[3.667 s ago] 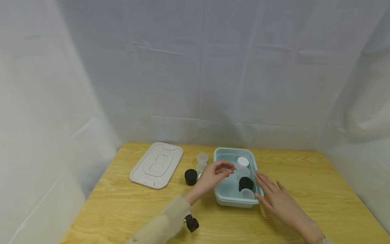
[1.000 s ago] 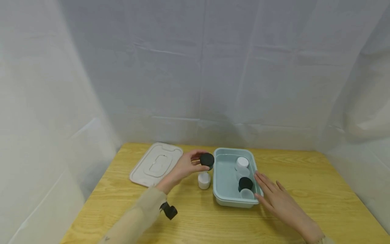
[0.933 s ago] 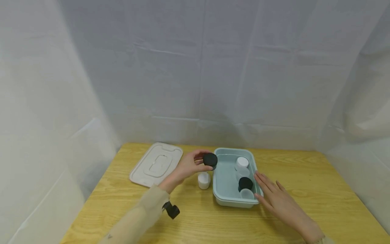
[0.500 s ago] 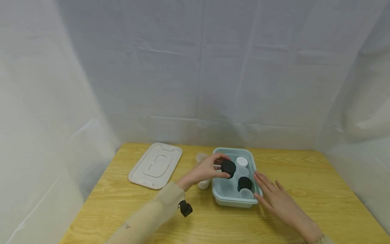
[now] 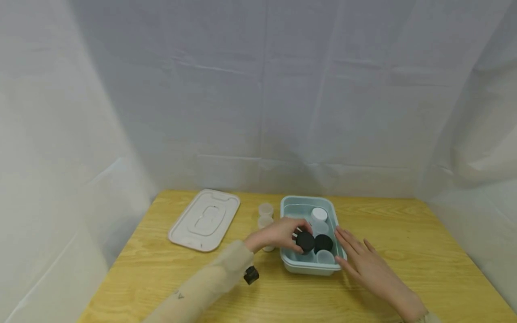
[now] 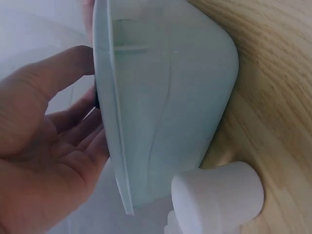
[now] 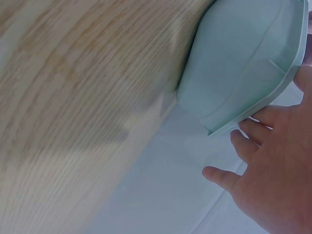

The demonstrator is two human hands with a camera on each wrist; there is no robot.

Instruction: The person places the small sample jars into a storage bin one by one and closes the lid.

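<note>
Table, wood. Lid, white, flat, far left. Tub, pale green, holding white-capped jar and black-capped jar. Right hand: fingers straight, resting on tub's right rim. Left hand: grasping black jar inside tub. White jar just outside tub's left wall.

five jars, one bin, one lid
</note>
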